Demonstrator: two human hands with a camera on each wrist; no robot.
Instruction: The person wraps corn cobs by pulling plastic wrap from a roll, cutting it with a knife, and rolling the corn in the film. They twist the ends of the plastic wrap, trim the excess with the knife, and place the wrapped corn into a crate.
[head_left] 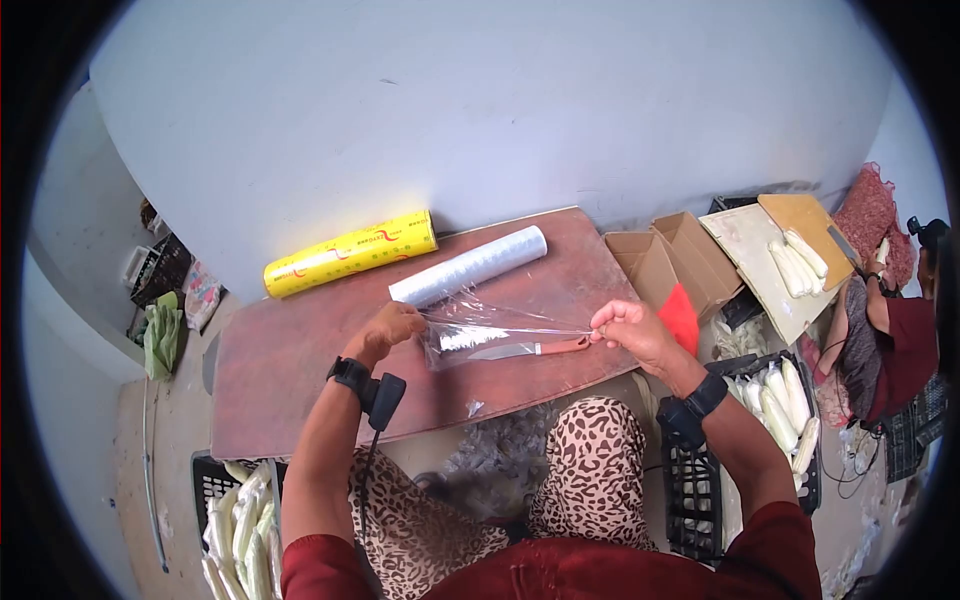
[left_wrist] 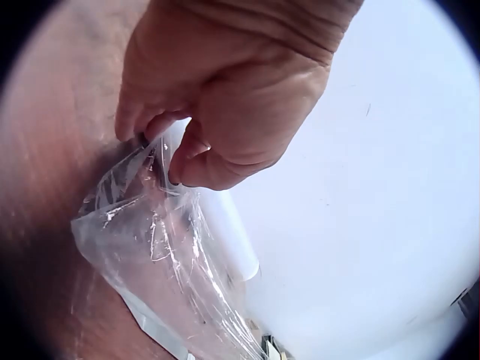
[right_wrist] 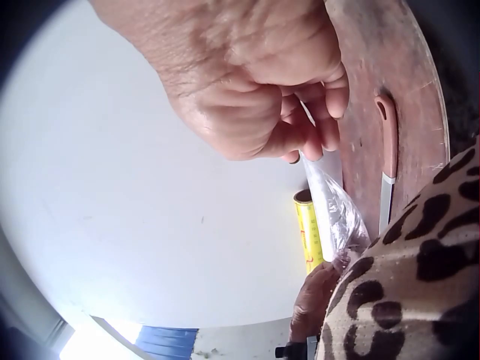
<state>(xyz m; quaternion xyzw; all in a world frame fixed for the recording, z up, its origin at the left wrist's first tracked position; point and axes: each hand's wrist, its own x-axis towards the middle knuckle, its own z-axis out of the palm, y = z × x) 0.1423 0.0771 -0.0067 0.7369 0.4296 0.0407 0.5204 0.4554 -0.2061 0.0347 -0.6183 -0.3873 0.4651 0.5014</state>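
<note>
No legible text anywhere.

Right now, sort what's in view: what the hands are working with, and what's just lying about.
In use:
left hand
right hand
cling film sheet
clear film roll

Lying about:
knife
yellow roll
cardboard boxes
red card

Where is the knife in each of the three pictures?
Head: the knife lies mid-table under the plastic wrap stretched between both hands.
Left wrist: not in it.
Right wrist: at the right edge, flat on the table.
Shared landmark: the plastic wrap, pinched in every view.
</note>
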